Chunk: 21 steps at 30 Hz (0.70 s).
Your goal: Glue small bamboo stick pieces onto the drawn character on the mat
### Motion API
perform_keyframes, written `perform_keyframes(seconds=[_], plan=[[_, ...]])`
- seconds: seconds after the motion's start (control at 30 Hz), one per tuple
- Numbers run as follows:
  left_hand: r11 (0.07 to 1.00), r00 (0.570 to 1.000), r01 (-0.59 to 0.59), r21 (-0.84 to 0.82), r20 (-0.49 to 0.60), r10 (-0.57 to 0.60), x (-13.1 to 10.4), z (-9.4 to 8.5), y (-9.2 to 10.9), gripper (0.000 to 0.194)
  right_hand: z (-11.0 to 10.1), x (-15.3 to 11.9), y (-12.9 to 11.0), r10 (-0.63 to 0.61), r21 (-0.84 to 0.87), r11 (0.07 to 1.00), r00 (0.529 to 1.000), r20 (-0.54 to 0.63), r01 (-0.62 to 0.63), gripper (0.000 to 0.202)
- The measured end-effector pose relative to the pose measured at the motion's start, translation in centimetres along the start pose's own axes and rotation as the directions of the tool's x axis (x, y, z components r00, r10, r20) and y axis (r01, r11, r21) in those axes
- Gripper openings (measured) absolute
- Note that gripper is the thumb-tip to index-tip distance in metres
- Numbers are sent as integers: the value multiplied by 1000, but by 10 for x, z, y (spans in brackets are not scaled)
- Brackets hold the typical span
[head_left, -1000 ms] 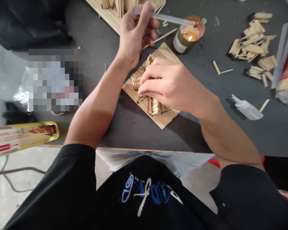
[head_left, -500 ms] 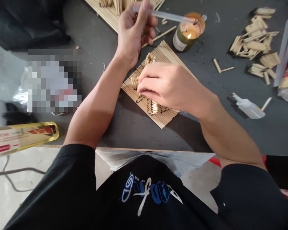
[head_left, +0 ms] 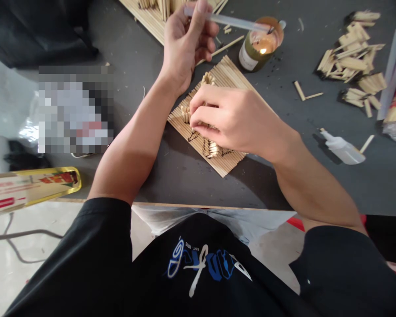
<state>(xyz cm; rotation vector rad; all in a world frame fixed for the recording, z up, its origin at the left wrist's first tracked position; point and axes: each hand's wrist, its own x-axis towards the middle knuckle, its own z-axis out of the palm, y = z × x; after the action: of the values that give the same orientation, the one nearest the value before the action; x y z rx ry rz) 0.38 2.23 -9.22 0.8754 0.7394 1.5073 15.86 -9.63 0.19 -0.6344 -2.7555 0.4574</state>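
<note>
My left hand is closed on a translucent glue stick, thumb on top. The stick's dark tip reaches over the mouth of a lit candle in a green glass jar. Fingers pinched together, my right hand is over a mat of thin wooden sticks. Its fingertips are among short upright sticks on the mat, and whatever they grip is hidden. Dark lines and a row of short pieces show below this hand.
Piles of cut wooden pieces lie at the right, near a small white glue bottle and more glue sticks. Another stick structure stands at the back. A yellow-edged box is at the left edge.
Both hands keep almost the same pose, the glue stick still over the candle. The whole view has shifted very slightly.
</note>
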Motion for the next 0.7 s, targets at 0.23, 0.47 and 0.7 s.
perform_keyframes(seconds=[0.23, 0.47, 0.7], plan=[[997, 992, 77, -22, -94, -78, -1, 5, 4, 40, 4, 2, 4, 38, 95, 995, 999, -19, -36, 23], [990, 995, -88, 111, 49, 83, 4, -6, -5, 29, -7, 2, -6, 59, 41, 997, 997, 49, -61, 22], [985, 993, -122, 119, 15, 121, 5, -3, -8, 43, -4, -1, 0, -3, 45, 999, 1000, -9, 3, 18]])
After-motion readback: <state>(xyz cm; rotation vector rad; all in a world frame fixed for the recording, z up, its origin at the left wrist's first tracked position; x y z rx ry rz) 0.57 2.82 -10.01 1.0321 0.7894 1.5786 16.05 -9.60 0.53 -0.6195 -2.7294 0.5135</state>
